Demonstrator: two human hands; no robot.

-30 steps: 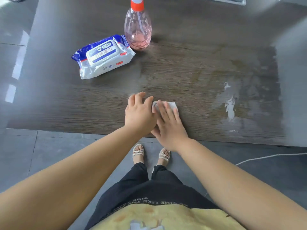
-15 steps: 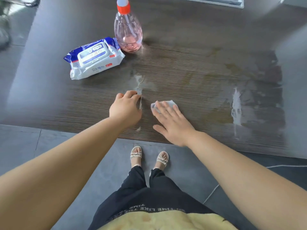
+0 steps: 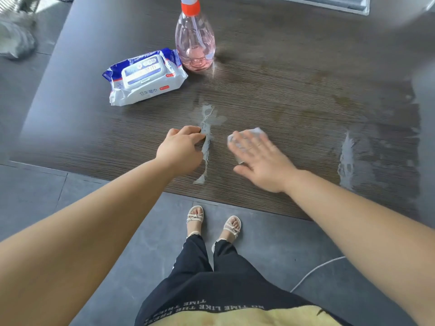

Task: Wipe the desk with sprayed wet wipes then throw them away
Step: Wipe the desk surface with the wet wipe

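On the dark wood-grain desk (image 3: 294, 85) my right hand (image 3: 261, 161) lies flat, fingers spread, pressing a white wet wipe (image 3: 255, 132) onto the surface; only the wipe's far edge shows past my fingers. My left hand (image 3: 181, 151) rests on the desk to the left with its fingers curled in, and nothing shows in it. A wet streak (image 3: 206, 137) runs between the two hands toward the near edge. A pink spray bottle (image 3: 195, 43) with an orange collar stands at the back. Next to it, to the left, lies a blue and white wipes pack (image 3: 143, 78), lid closed.
A broad wet smear (image 3: 346, 158) marks the desk on the right. A white frame (image 3: 334, 3) sits at the far edge. Below the near edge are grey floor tiles, my sandalled feet (image 3: 211, 222) and a white cable (image 3: 313, 271). A pale bundle (image 3: 14, 41) lies on the floor at far left.
My hands, together on the wipe a second ago, have drawn apart. The right hand slid the wipe a little to the right, exposing the wet streak between them.
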